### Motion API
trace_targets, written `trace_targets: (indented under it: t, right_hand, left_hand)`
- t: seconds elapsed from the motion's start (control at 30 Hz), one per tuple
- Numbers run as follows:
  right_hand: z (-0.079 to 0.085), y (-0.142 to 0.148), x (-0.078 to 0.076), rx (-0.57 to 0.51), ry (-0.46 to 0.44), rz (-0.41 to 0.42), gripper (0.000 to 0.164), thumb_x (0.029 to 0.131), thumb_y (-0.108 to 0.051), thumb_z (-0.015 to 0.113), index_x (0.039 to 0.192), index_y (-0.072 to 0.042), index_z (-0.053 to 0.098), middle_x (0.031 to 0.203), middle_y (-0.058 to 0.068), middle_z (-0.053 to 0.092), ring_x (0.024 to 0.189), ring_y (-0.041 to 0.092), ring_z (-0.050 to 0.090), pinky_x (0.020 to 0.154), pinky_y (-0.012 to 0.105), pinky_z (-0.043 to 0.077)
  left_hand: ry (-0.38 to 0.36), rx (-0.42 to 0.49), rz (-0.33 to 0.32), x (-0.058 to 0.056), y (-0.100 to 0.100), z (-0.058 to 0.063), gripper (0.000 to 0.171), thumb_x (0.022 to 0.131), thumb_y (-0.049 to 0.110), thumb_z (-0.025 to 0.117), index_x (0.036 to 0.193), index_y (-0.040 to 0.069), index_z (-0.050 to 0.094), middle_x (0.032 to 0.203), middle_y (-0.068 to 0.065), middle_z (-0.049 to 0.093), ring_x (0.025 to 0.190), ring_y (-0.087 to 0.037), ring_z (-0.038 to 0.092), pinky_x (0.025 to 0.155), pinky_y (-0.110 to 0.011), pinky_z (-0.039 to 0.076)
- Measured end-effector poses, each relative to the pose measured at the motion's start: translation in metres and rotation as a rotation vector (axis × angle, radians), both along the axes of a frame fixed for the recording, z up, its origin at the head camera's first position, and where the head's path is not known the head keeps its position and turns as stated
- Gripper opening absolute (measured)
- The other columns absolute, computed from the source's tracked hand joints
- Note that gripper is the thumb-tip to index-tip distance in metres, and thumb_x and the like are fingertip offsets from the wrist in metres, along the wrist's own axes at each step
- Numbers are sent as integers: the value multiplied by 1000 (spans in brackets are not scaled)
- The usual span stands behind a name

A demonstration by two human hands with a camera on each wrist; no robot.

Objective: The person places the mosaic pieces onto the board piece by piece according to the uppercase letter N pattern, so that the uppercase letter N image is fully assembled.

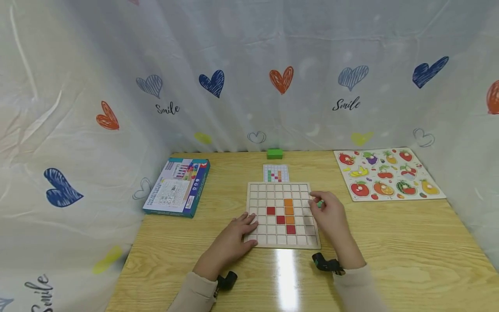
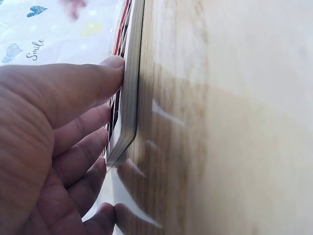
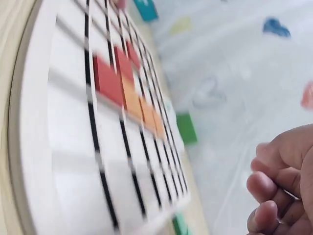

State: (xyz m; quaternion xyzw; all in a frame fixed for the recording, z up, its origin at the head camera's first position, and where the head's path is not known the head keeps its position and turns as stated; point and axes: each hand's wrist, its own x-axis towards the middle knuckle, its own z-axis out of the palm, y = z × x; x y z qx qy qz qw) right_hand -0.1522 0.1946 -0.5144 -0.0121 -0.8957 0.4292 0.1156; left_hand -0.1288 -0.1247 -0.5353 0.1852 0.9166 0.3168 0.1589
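A wooden grid board [image 1: 262, 238] lies on the table with three red squares [image 1: 280, 219] in a diagonal and three orange squares [image 1: 289, 210] in a column. My left hand [image 1: 235, 236] rests on the board's left side, fingers extended; in the left wrist view its thumb touches the board's edge [image 2: 128, 98]. Beside the right edge is my right hand [image 1: 331, 214], thumb and index finger apart. A small green piece [image 1: 320, 203] shows behind those fingers. The right wrist view has this green piece [image 3: 180, 224] by the board's edge, away from the loosely curled fingers [image 3: 281, 152].
A printed pattern card [image 1: 276, 172] lies just beyond the board, with a green block [image 1: 274, 154] behind it. At the left stands a blue game box [image 1: 177, 186] with a paper on top. A fruit peg puzzle [image 1: 390, 175] lies at the back right.
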Motion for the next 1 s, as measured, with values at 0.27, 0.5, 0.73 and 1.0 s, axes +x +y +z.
trace_targets:
  t: [0.27, 0.5, 0.73, 1.0]
  right_hand:
    - [-15, 53, 16, 17, -162, -191, 38, 105, -20, 70, 136, 2, 72, 109, 15, 64, 80, 24, 55, 61, 25, 46]
    - [-29, 68, 24, 102, -256, -118, 46, 103, -27, 75, 136, 6, 69, 118, 24, 64, 104, 35, 60, 86, 44, 52]
    - [-35, 69, 25, 130, -264, -119, 41, 103, -24, 74, 130, 7, 71, 119, 26, 64, 106, 38, 63, 88, 50, 55]
    - [-32, 69, 26, 132, -247, -120, 35, 103, -19, 73, 125, 7, 70, 118, 26, 63, 103, 36, 61, 84, 44, 52]
  left_hand:
    - [9, -3, -6, -1, -3, -1, 56, 105, 30, 75, 157, 15, 60, 175, 3, 42, 169, -26, 27, 139, -56, 22]
    - [11, -3, -14, 0, -1, 1, 56, 105, 30, 75, 157, 15, 61, 174, 3, 42, 168, -26, 27, 139, -56, 22]
    - [7, 0, -15, 0, 0, 3, 55, 105, 29, 75, 157, 14, 61, 174, 2, 43, 168, -26, 27, 139, -57, 22]
    - [5, 4, -16, 1, 0, 3, 56, 105, 29, 75, 157, 14, 60, 174, 2, 43, 169, -27, 27, 139, -57, 22]
